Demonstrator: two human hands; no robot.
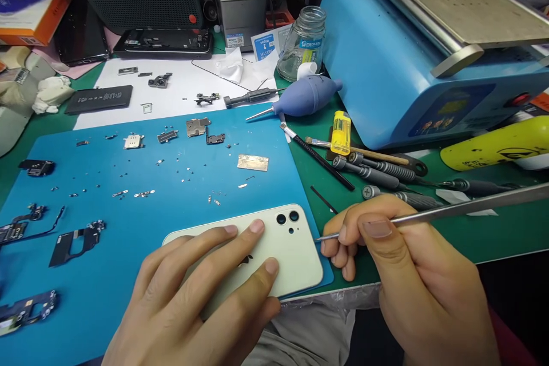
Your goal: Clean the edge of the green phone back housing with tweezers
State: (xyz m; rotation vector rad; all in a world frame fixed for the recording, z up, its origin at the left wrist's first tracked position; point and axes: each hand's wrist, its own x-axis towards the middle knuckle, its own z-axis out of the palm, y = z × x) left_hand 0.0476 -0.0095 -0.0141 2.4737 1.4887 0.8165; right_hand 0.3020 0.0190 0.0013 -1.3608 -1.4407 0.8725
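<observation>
Phone (pixel 295 251), pale and back up, lies on the near right part of the blue mat, camera end toward the right. The left hand (pixel 189 303) is spread wide over the phone's back. The right hand (pixel 403 269) has a narrow grip, thumb and fingers pinching a thin metal tool (pixel 450 210) whose tip meets or nearly meets the phone's camera-end edge; whether it touches cannot be told. The step in hand appears to be working that edge with the tip, and the next move would call for a steady left hand and light, careful control of the tool.

Counted from large to small: one green bench (pixel 514 234) carries one blue mat (pixel 111 251) and, behind its right side, one blue machine (pixel 386 63) with a metal plate on top. Then come one yellow bottle (pixel 501 143), one glass jar (pixel 302 46) and one rubber blower (pixel 311 96). At least four grey screwdrivers (pixel 372 174) lie to the right. One black battery-like slab (pixel 99 99) and one small tray-like frame (pixel 146 108) lie at the back. Two large lenses (pixel 281 219) show on the phone. Tiny screws are too many to count.
</observation>
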